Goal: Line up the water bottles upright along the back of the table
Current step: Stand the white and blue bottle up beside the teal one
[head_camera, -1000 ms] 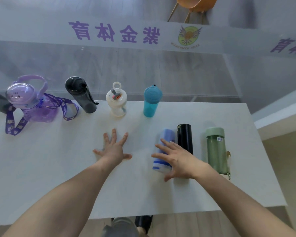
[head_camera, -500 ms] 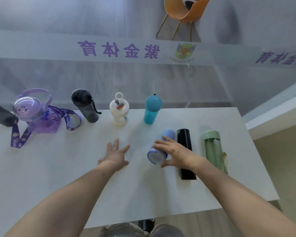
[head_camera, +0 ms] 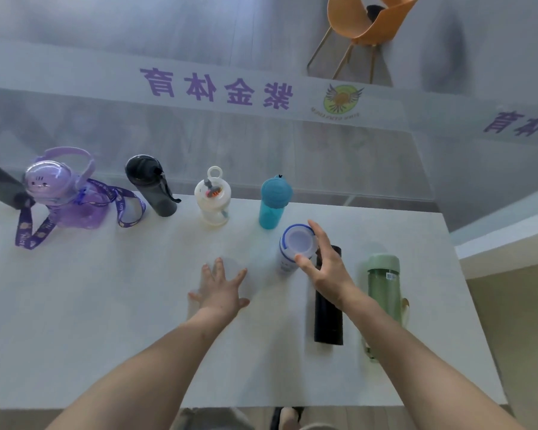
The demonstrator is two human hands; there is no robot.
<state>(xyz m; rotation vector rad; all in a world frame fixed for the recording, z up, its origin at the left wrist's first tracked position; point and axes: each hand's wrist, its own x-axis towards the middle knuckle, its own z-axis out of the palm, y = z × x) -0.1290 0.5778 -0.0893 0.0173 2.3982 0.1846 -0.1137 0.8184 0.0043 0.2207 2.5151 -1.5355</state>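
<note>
My right hand (head_camera: 326, 268) grips a pale blue bottle (head_camera: 294, 247) near its upper end and holds it upright, just in front of the teal bottle (head_camera: 274, 201). My left hand (head_camera: 221, 288) lies flat and open on the white table (head_camera: 106, 305). Along the back stand a purple jug with a strap (head_camera: 59, 193), a smoky black bottle (head_camera: 151, 184), a clear white bottle (head_camera: 213, 198) and the teal one. A black bottle (head_camera: 329, 318) and a green bottle (head_camera: 384, 293) lie on their sides to the right.
A glass wall with purple lettering (head_camera: 215, 88) rises right behind the table. An orange chair (head_camera: 367, 23) stands beyond it. A dark object (head_camera: 0, 184) sits at the far left edge. The table's right edge runs past the green bottle.
My right hand took hold of the lying pale blue bottle, tipped it up and moved it back toward the teal bottle. My left hand stayed flat on the table.
</note>
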